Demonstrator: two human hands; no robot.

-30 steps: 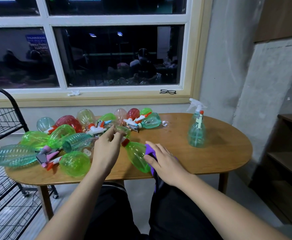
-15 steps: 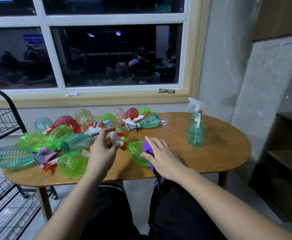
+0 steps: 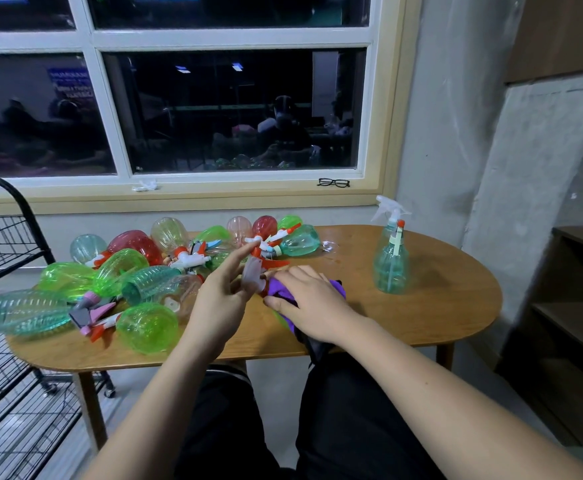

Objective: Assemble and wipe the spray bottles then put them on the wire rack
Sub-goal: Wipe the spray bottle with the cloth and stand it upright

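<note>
1. The spray head [image 3: 250, 276] is white plastic with an orange collar and an orange tip. It is off the table [image 3: 439, 317], over its middle, between the two hands.
2. Its long axis is close to upright, leaning a little to the right, with the orange end on top.
3. The left hand [image 3: 219, 299] pinches the spray head low down between thumb and bent fingers. The index finger stretches up beside it.
4. The right hand [image 3: 312, 303] lies on a purple cloth [image 3: 337, 288], its fingers curved down round the cloth and gripping it against a green bottle [image 3: 279, 317].
5. Only a sliver of that bottle shows under the fingers, near the table's front edge, so I cannot tell which way it points.
6. A teal spray bottle [image 3: 391, 271] with its white head on stands upright on the right part of the table, well apart from the hands.
7. A pile of loose bottles [image 3: 117, 271] in green, teal, red and clear, mixed with spray heads, lies on the left half.
8. The wire rack [image 3: 6, 244] stands just beside the table's left end.
</note>
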